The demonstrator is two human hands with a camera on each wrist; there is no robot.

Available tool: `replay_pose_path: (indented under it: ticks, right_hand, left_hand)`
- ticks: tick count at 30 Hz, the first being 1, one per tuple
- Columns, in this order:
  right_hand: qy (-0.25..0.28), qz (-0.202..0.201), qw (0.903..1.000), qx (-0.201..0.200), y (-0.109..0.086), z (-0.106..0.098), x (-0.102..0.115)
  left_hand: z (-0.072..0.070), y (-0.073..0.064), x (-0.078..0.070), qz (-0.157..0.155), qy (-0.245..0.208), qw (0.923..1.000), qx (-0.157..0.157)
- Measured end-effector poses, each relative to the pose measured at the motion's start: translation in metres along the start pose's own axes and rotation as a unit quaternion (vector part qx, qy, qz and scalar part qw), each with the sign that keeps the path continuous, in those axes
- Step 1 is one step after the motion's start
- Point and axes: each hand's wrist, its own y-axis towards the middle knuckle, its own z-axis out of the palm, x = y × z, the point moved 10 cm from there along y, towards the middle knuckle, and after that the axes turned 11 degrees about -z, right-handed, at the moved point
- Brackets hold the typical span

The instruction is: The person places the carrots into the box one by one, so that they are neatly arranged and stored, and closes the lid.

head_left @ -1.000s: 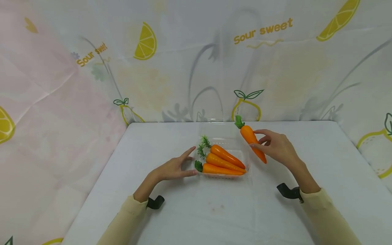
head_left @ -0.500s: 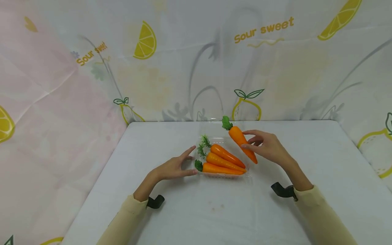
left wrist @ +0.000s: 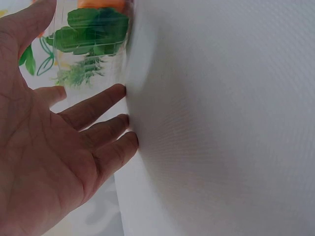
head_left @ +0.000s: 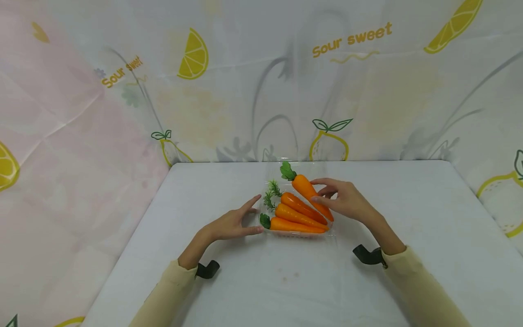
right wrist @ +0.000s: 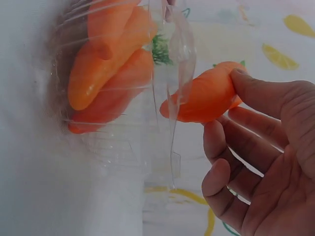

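Observation:
A clear plastic box (head_left: 269, 232) stands at the middle of the table, with three orange carrots (head_left: 296, 214) lying side by side in it. My right hand (head_left: 345, 197) pinches another carrot (head_left: 304, 186) between thumb and fingers, leafy top up and to the left. In the right wrist view this held carrot (right wrist: 206, 96) is tilted at the box's rim, its tip just above the wall. My left hand (head_left: 230, 223) is at the box's left side, fingers extended and thumb apart. From the left wrist, the palm (left wrist: 44, 162) and straight fingers show, next to the box's wall with green leaves behind it.
The box's clear lid (head_left: 273, 170) is folded back towards the rear table edge. A white cloth covers the table (head_left: 229, 281). Behind hangs a curtain (head_left: 237, 104) printed with lemons. A dark wrist mount (head_left: 369, 255) sits on the right sleeve.
My right hand has carried the carrot leftward and slightly down, from right of the box to over its right part. The left hand and the box have stayed in place.

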Motion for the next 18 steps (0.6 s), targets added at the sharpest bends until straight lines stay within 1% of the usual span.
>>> replay_pose_path:
  ticks: [7,13,18]
  right_hand:
    - [-0.010,-0.001,0.9995,0.029,0.003,0.017,0.001]
    - [-0.023,-0.007,0.9987,0.045,0.004,0.024,0.004]
    - [-0.023,-0.006,0.9975,0.066,0.004,0.031,0.005]
  left_hand:
    - [0.000,-0.001,-0.001,-0.001,-0.004,1.0000,0.001]
    - [0.000,-0.001,-0.001,0.001,-0.003,1.0000,0.000]
    - [0.000,-0.001,-0.001,-0.003,-0.002,1.0000,0.001]
